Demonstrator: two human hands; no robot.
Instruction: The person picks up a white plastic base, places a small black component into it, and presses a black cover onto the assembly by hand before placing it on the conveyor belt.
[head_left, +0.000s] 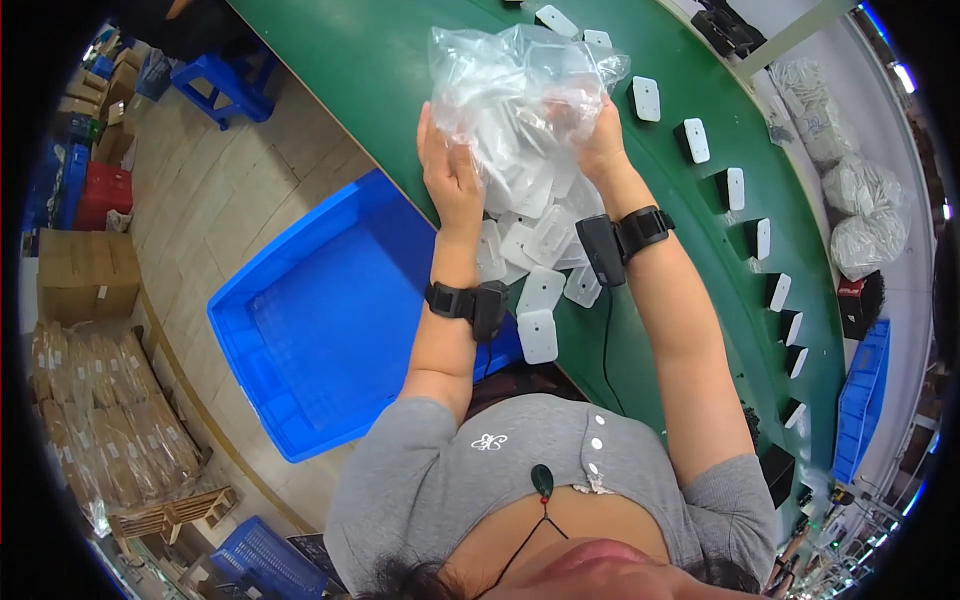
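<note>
A clear plastic bag (515, 75) is held up over the green table by both of my hands. My left hand (450, 172) grips its left side, fingers pressed to the film. On the other side my right hand (600, 140) holds the bag, with some fingers seen only through the plastic. Pale, translucent pieces show inside and at the bag's lower end. Below it, between my forearms, lies a loose heap of white rounded rectangular plastic plates (537, 335), several overlapping. A black strapped device sits on each wrist.
The green table (660, 290) carries a curved row of black blocks with white tops (697, 140) along the right. A large blue bin (310, 320) stands at the table's left edge. Farther left are a blue stool (225, 85) and a cardboard box (88, 275).
</note>
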